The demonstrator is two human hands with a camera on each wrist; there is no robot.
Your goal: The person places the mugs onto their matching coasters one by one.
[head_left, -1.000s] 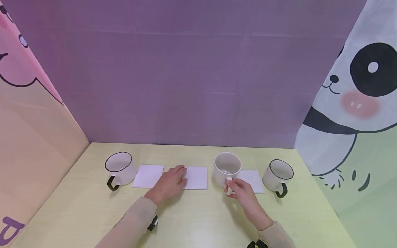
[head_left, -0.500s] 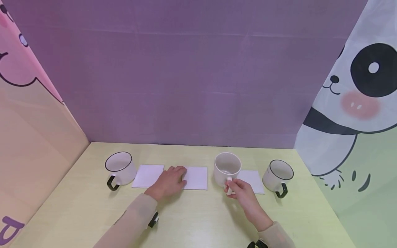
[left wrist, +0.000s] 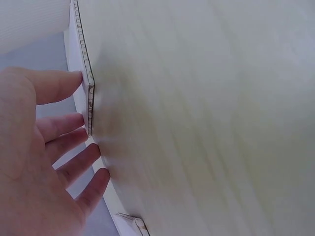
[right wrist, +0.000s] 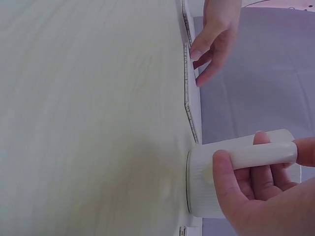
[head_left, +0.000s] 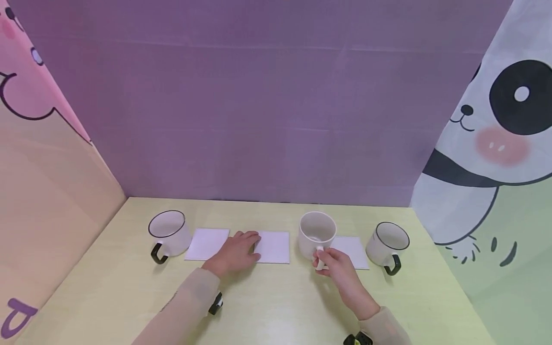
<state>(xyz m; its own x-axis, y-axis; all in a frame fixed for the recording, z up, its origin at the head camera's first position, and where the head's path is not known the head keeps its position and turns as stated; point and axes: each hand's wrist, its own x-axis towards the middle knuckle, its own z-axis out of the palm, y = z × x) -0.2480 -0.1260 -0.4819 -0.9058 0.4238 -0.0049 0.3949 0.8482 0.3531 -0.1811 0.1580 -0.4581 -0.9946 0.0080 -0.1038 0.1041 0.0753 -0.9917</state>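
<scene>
My left hand (head_left: 235,254) rests at the left part of the middle white cardboard square (head_left: 274,247), fingers lightly bent and spread. In the left wrist view, thumb and fingertips touch the board's face near its corner, while the other fingertips lie just beyond it. A plain white mug (head_left: 307,249) stands at the left side of the right cardboard square (head_left: 354,253). My right hand (head_left: 345,278) grips its white handle (right wrist: 261,155), thumb on one side and fingers curled round the other. The left cardboard square (head_left: 207,243) lies flat, partly behind my left hand.
A white mug with black rim and handle (head_left: 177,243) stands at the left, beside the left square. A similar black-handled mug (head_left: 379,254) stands to the right. A purple cloth (head_left: 267,105) hangs behind the table (head_left: 276,306), with printed cloths at both sides.
Both hands stay almost still, the left hand at the middle square and the right on the mug handle. The whole head view has shifted very slightly.
</scene>
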